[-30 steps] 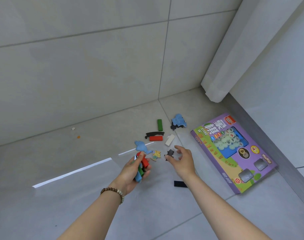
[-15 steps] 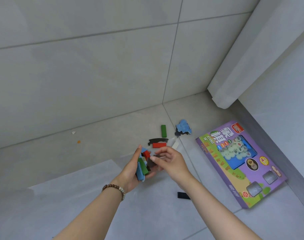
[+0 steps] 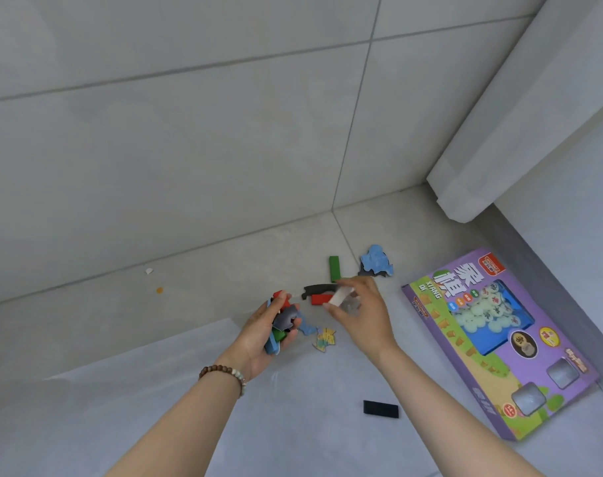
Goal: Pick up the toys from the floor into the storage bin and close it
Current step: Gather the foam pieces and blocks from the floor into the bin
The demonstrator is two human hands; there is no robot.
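Toys (image 3: 375,261) lie scattered on the floor (image 3: 86,321). My left hand (image 3: 258,339) has its grip curled round a crowded stack of pieces (image 3: 282,321); my right hand (image 3: 362,315) pinches a white block (image 3: 339,297). Adding it could spill the stack, I judge.

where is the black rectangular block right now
In the head view the black block lies flat on the floor between the left forearm and the right forearm, closer to the right, nearer the camera than the yellow puzzle piece.
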